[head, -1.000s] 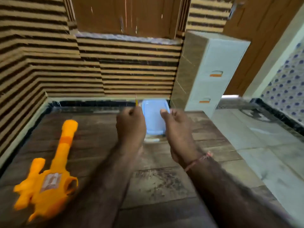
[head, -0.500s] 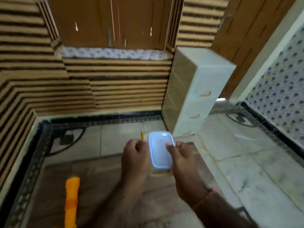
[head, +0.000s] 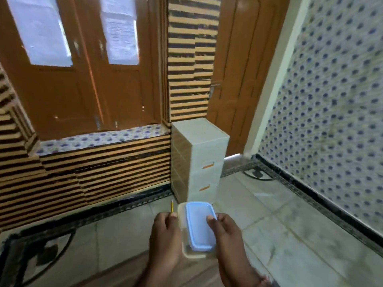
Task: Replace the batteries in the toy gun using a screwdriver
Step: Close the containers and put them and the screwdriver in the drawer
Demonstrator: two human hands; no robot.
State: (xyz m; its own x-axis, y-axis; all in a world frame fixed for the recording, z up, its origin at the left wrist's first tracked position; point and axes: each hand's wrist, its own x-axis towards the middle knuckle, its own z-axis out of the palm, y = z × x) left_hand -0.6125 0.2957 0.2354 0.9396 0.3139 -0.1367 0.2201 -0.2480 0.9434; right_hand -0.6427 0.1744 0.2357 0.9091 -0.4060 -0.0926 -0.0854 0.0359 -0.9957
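My left hand (head: 165,230) pinches the thin yellow-handled screwdriver (head: 171,206); my right hand (head: 226,233) grips the clear plastic box with a blue lid (head: 198,226). Toy gun out of view. Next, probably open the lid for batteries.

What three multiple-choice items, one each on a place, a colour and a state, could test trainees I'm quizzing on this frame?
1. Where is the drawer unit?
A. Against the striped wall, beside the door
B. On the window sill
C. In the person's hands

2. What colour is the lid of the container?
A. Red
B. Blue
C. Black

3. What is the left hand doing?
A. Lying flat on the floor
B. Hanging empty
C. Gripping a thin screwdriver

Key: 1 A, it stands in that corner. 2 B, the lid is light blue. 3 C, the shaft sticks up from its fingers; the right hand holds the container.
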